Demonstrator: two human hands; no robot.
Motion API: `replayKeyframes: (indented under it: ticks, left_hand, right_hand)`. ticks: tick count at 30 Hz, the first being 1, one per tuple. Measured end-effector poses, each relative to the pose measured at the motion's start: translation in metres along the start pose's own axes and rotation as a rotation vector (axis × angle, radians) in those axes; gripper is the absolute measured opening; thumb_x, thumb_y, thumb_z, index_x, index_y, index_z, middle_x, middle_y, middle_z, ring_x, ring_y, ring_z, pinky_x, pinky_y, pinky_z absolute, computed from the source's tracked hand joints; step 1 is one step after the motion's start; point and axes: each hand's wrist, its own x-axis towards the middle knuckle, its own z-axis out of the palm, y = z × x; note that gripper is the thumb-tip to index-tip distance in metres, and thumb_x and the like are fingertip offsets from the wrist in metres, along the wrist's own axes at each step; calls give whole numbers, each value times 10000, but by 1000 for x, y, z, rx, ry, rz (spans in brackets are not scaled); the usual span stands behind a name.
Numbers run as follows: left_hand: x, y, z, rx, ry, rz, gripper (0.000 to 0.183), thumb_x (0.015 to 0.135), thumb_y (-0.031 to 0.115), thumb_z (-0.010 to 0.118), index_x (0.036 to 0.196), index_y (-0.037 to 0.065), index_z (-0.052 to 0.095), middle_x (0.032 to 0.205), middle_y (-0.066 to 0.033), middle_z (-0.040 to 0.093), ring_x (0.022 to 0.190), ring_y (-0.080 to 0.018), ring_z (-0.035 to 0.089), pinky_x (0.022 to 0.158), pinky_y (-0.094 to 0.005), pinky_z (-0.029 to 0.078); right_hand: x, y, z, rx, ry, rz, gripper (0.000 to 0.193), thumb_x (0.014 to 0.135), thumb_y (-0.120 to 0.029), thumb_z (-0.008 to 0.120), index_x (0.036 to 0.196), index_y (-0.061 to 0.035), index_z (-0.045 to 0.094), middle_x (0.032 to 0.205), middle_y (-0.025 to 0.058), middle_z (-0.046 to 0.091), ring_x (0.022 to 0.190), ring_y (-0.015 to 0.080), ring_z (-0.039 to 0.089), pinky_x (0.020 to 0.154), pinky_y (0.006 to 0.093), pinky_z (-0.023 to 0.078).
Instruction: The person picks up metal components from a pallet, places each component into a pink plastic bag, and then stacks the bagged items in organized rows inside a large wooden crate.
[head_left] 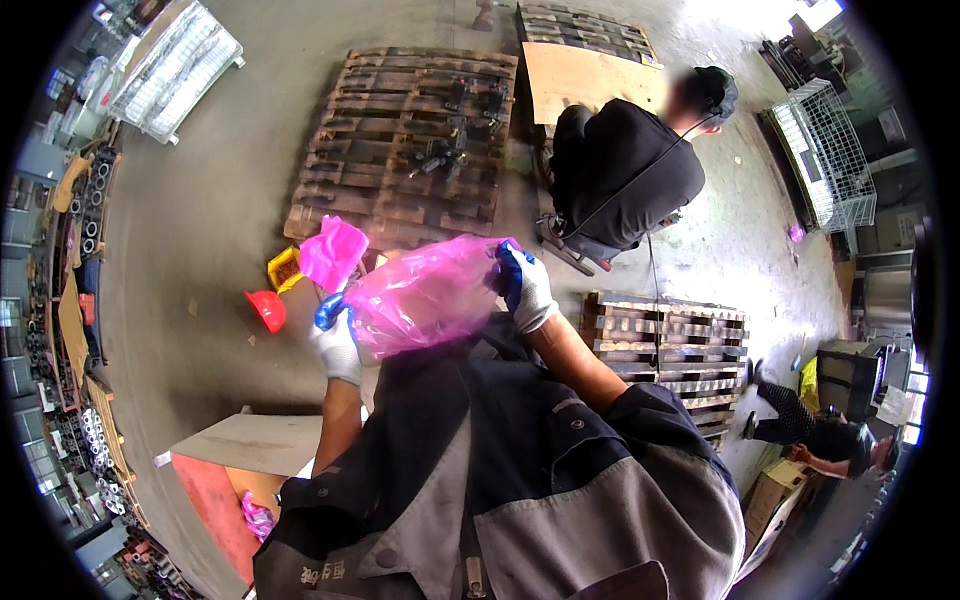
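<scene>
A translucent pink plastic bag (425,300) is stretched sideways in front of my chest. My left hand (337,345), in a white glove with blue fingertips, grips its left end. At the upper right end, my right hand (528,290), gloved the same way, has its fingers closed on the plastic. Something dark shows at the bag's right end beside that hand; I cannot tell whether it lies inside or behind. Just beyond my left hand is another pink plastic piece (333,253), next to a yellow bin (285,268) with small brownish contents.
Ahead stands a wooden pallet (400,130) with black metal parts (440,150). A person in black (630,170) crouches beside it. Another pallet (680,345) lies right. A red helmet-like object (266,311) and an open cardboard box (250,445) are left. Another person (825,435) is far right.
</scene>
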Motion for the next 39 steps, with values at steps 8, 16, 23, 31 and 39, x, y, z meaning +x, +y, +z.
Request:
replayKeyframes:
  ticks: [8,16,23,31,39]
  left_hand:
    - [-21,32,21,-168,-172,-184,466,841,-95,707,1274,6,568,1111,-54,623,951,-151,650,835,-275,568]
    - [-25,134,20,-508,-384,-701,607,1014,574,404,1492,200,413,1348,-36,547,961,-193,588,889,-413,518]
    - [-27,96,7,-524,-593,-592,586,1002,567,420,1494,248,405,1458,-31,474,1255,-274,526,983,-500,485]
    - [-45,81,14,-517,-670,-500,669,986,541,493,1554,261,280,1528,-65,370,1337,-311,456,1001,-583,468]
    - [-46,89,37,-79,-810,56,527,940,74,642,1421,42,428,1274,-116,607,1129,-241,632,913,-367,557]
  right_hand:
    - [-28,-48,34,-1095,-406,-1005,603,659,-13,777,1220,55,566,872,140,659,654,238,648,604,327,567]
    - [19,-23,-3,-1075,-68,-1039,411,815,-42,680,1218,18,633,970,186,703,830,338,686,772,366,559]
    - [-5,-54,22,-168,-394,-446,351,1063,-218,421,1324,-16,540,1284,122,609,1170,261,590,1011,432,480]
    - [-14,-73,37,-72,-286,-369,490,815,-150,733,1254,19,598,1261,133,650,1196,266,603,1081,324,430]
    - [-22,-82,41,49,-441,-351,509,907,-106,635,1369,37,477,1328,131,608,1207,227,593,1066,316,436]
